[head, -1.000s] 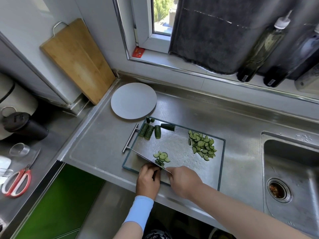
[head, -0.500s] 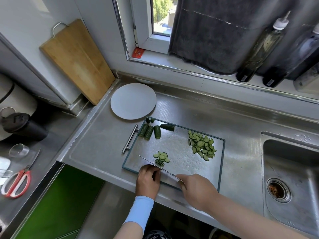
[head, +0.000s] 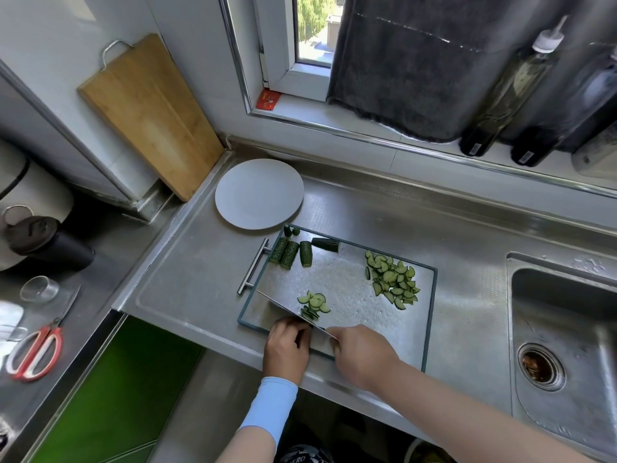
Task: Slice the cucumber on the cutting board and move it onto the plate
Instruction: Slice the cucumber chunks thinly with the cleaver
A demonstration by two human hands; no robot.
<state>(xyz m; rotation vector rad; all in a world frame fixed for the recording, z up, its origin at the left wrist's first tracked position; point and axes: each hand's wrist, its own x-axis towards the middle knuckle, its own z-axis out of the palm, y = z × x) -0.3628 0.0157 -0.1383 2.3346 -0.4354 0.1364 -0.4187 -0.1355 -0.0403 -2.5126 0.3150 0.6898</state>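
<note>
— Your right fingers (head: pixel 336 345) are clenched round the handle of the knife (head: pixel 293 312). Your right hand (head: pixel 362 357) hides that handle entirely. Only the blade shows, slanting from near right to far left over the near part of the cutting board (head: pixel 430 312).

— And my left?

— Your left hand (head: pixel 287 345) sits just left of the blade at the board's near edge, with its fingers curled under and its knuckles close to the steel. Hand and blade cover whatever lies beneath, so I cannot tell whether you are gripping cucumber there.

— Where is the cucumber I can see?

— All on the board. A few fresh slices (head: pixel 314 304) lie against the blade's far side. A larger pile of slices (head: pixel 392 279) lies to the right. Four uncut chunks (head: pixel 293 253) and two small end bits (head: pixel 291 231) lie at the far left corner. The plate (head: pixel 258 193) sits just beyond that corner. Your right forearm is cut off at the near right edge, and the bottles (head: pixel 514 91) on the far right are blurred.
</note>
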